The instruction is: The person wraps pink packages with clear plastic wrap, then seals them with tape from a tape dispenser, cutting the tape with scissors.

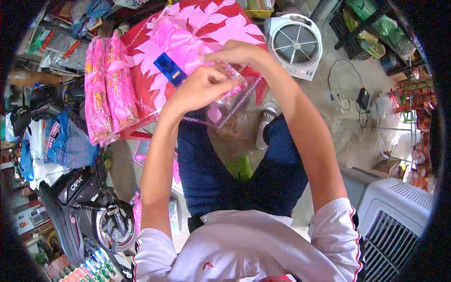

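left: two long pink plastic-wrapped bundles [121, 89] block red tabletop [143, 94] | far right: white round-grilled fan [295, 44] blocks | right: passage over grey concrete floor [350, 145], black cabled adapter [362, 98] in it

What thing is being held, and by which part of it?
The left hand and right hand hold a pink wrapped bundle near its lower-right end.

Red tabletop [141, 101], pink petal pattern, seemingly navy trousers [199, 164]
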Demonstrator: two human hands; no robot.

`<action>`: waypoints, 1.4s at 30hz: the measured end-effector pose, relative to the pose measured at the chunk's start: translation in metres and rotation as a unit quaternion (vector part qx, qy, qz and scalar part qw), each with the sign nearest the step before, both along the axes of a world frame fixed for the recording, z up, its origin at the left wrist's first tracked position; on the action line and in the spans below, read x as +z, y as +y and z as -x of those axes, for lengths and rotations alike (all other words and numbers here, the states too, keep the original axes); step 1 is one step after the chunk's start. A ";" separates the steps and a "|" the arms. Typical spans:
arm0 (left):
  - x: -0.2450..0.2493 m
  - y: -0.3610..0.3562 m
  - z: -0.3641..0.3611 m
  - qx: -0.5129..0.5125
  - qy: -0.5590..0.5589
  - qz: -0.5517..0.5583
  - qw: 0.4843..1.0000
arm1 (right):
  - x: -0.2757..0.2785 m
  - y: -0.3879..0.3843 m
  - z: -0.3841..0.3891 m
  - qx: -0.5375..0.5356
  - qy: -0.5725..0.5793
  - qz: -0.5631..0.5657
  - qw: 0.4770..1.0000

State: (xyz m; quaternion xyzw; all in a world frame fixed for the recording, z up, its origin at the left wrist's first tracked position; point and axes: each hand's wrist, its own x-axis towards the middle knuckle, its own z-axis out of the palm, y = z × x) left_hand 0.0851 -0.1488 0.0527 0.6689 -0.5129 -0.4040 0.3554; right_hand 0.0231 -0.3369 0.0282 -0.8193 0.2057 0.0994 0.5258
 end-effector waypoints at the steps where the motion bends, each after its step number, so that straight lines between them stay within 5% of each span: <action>1: 0.000 0.003 -0.002 -0.012 -0.005 0.029 0.999 | -0.012 -0.001 -0.005 -0.013 -0.005 0.002 1.000; 4: -0.004 0.005 0.011 0.045 -0.002 0.170 0.984 | -0.017 -0.001 -0.007 0.008 -0.033 0.028 0.999; 5: 0.001 0.012 0.009 0.077 -0.008 0.060 0.995 | -0.014 -0.001 -0.005 0.013 -0.021 0.052 0.998; 11: 0.011 0.022 0.021 0.174 0.052 0.150 0.972 | -0.025 -0.005 -0.014 -0.136 -0.060 0.051 0.988; 14: -0.003 0.030 0.011 0.212 0.050 0.165 0.962 | -0.025 -0.013 -0.010 -0.180 -0.074 -0.111 0.975; 18: -0.002 0.035 -0.001 0.290 0.035 0.128 0.948 | -0.002 -0.011 0.008 -0.168 -0.060 -0.153 0.972; 25: 0.009 0.030 0.006 0.221 -0.029 0.192 0.956 | -0.025 -0.003 0.000 -0.224 -0.110 -0.289 0.924; 34: 0.033 0.033 0.029 0.128 -0.106 0.115 0.979 | -0.053 0.004 -0.023 -0.271 -0.132 -0.153 0.941; 42: 0.048 0.020 0.005 0.100 -0.083 0.011 0.991 | -0.030 -0.004 0.007 -0.183 -0.103 -0.068 0.975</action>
